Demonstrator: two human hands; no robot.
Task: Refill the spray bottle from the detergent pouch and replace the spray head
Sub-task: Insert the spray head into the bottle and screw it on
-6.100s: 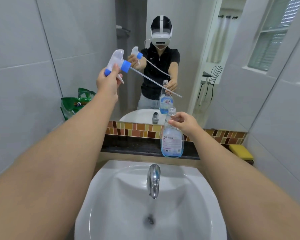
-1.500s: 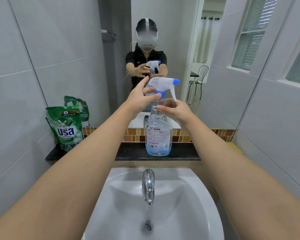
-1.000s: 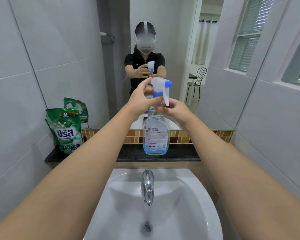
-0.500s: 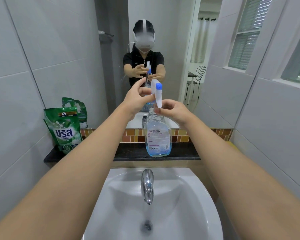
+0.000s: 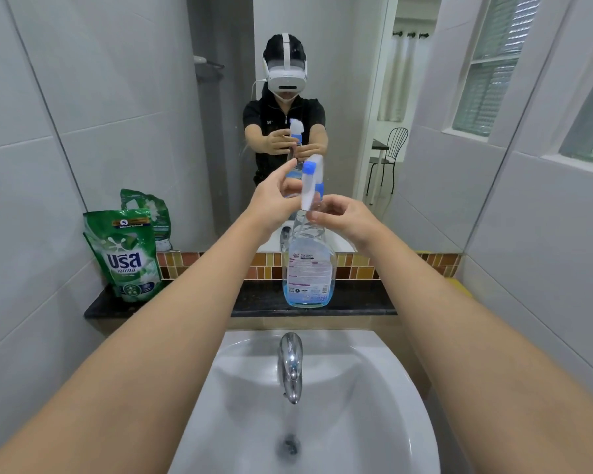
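The spray bottle (image 5: 307, 268) stands on the dark tabletop (image 5: 363, 297) behind the sink (image 5: 322, 422). The left hand (image 5: 274, 203) has its grip on the spray head (image 5: 310, 184); the right hand (image 5: 343, 217) holds the neck. A crooked thread could leak, or a hard twist could tip the bottle. One bottle, one head, one green pouch (image 5: 124, 254), one tap (image 5: 291, 366).
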